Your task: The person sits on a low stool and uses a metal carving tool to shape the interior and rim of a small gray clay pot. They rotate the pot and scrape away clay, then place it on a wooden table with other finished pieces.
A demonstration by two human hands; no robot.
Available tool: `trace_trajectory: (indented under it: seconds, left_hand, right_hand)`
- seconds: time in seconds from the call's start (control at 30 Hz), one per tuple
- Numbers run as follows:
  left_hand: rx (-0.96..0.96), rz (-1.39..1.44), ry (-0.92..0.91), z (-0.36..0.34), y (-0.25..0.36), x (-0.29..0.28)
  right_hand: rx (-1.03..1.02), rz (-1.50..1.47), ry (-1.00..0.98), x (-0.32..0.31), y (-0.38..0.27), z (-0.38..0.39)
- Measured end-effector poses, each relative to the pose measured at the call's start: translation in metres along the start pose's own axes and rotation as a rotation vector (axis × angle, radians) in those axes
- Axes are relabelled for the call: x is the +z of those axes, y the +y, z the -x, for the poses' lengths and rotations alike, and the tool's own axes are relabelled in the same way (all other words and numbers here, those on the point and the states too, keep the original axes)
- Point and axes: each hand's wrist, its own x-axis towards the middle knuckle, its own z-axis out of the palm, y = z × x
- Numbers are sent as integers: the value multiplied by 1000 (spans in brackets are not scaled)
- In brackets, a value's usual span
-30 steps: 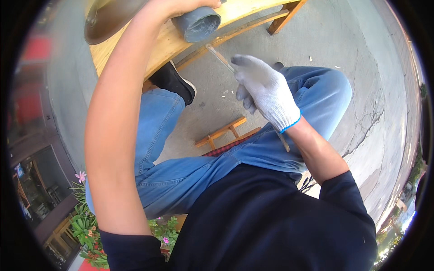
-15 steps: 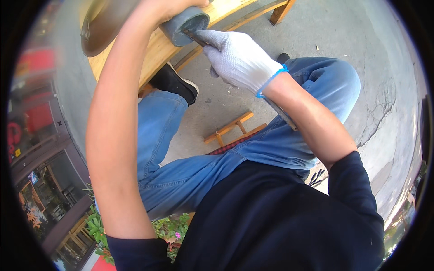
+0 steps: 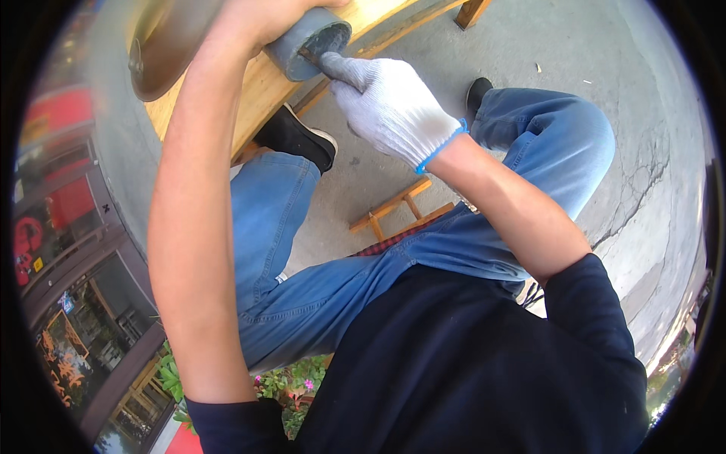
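My left hand (image 3: 276,13), bare, reaches over a hollow dark grey cylinder (image 3: 290,57) on the wooden bench. Its fingers curl round the cylinder's far side and show only in part at the top edge. My right hand (image 3: 395,110) wears a white knit glove with a blue cuff. It is closed on a narrow dark metal tool (image 3: 310,58), whose tip enters the cylinder's open end. The gloved index finger lies along the tool, close to the rim. Most of the tool is hidden by the glove and forearm, so its exact kind does not show.
A brown rounded object (image 3: 162,57) rests on the bench (image 3: 265,106), left of my forearm. Under my legs stands a low wooden stool (image 3: 389,206) with red checked cloth. Concrete floor (image 3: 643,163) stretches to the right; flowering plants (image 3: 299,382) grow at lower left.
My gloved right hand has shifted slightly left, toward the cylinder, and the tool shows less at its tip. Behind the wrist its long rear end has mostly gone out of sight. My left hand stays put.
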Motion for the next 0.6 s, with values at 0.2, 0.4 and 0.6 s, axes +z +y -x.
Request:
trace_trajectory:
  seconds: [0.2,0.4,0.6]
  left_hand:
    - [5,6,-18,5,4,-7]
    - [12,44,-49,-2,1,1]
    - [64,131,-79,7,2,-6]
  right_hand:
    - [-6,111,-111,-5,-12,-11]
    - [-20,-37,26,1,5,8]
    - [47,-45,-105,-9,-6,3]
